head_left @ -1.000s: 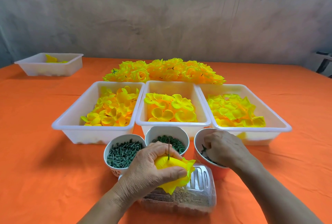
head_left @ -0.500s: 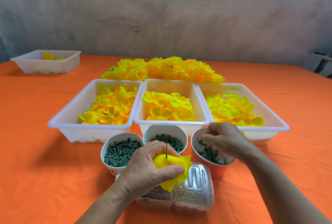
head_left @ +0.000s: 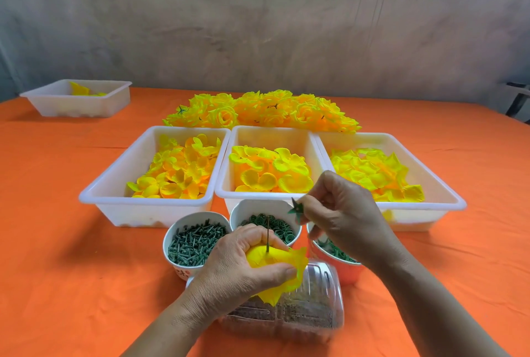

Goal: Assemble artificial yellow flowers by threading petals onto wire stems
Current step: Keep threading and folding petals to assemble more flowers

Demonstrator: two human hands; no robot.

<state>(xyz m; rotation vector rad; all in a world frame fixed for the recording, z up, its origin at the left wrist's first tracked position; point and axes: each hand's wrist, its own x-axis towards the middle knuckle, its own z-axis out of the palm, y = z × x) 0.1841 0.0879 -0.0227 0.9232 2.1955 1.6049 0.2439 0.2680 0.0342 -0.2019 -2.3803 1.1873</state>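
Observation:
My left hand (head_left: 243, 266) grips a bunched yellow flower (head_left: 276, 263) upside down, and its thin green wire stem (head_left: 267, 235) sticks straight up. A little above and to the right of the stem, my right hand (head_left: 341, 213) pinches a small green star-shaped calyx (head_left: 296, 210). The right hand hovers over the orange cup of green calyxes (head_left: 341, 266). Beside that cup stand a white cup of green rings (head_left: 252, 212) and a white cup of green pegs (head_left: 193, 242).
Three white trays of yellow petals (head_left: 149, 207) (head_left: 226, 193) (head_left: 447, 202) stand behind the cups. Finished yellow flowers (head_left: 258, 111) are heaped beyond them. A clear plastic box (head_left: 304, 308) lies under my left hand. A further tray (head_left: 77, 104) sits far left on the orange cloth.
My right hand has lifted out of the orange cup with a green calyx and moved up and left towards the stem. My left hand has held the flower still.

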